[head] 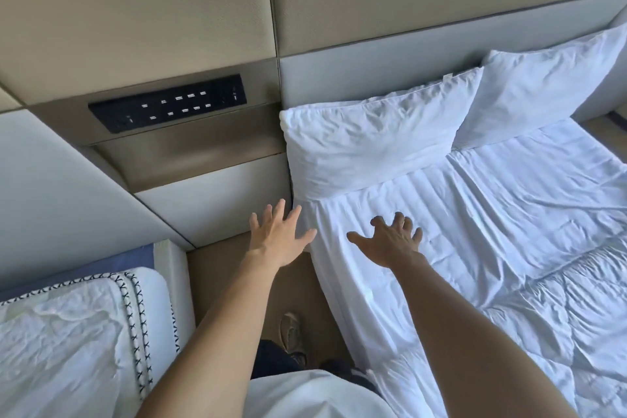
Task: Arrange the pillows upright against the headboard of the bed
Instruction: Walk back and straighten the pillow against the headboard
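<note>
Two white pillows lean against the grey padded headboard (356, 75). The near pillow (369, 142) stands at the bed's left corner, the far pillow (543, 85) beside it to the right, their corners overlapping. My left hand (280, 237) hovers with fingers spread at the bed's left edge, below the near pillow and apart from it. My right hand (390, 241) lies spread on the white sheet (475, 214), also short of the pillow. Neither hand holds anything.
A black switch panel (168, 103) sits in the beige wall panelling left of the headboard. A second bed (68, 332) with cross-stitched trim stands at lower left. A narrow brown floor strip (237, 258) runs between the beds, where my shoe (291, 329) shows. A rumpled duvet (559, 316) covers the bed's right part.
</note>
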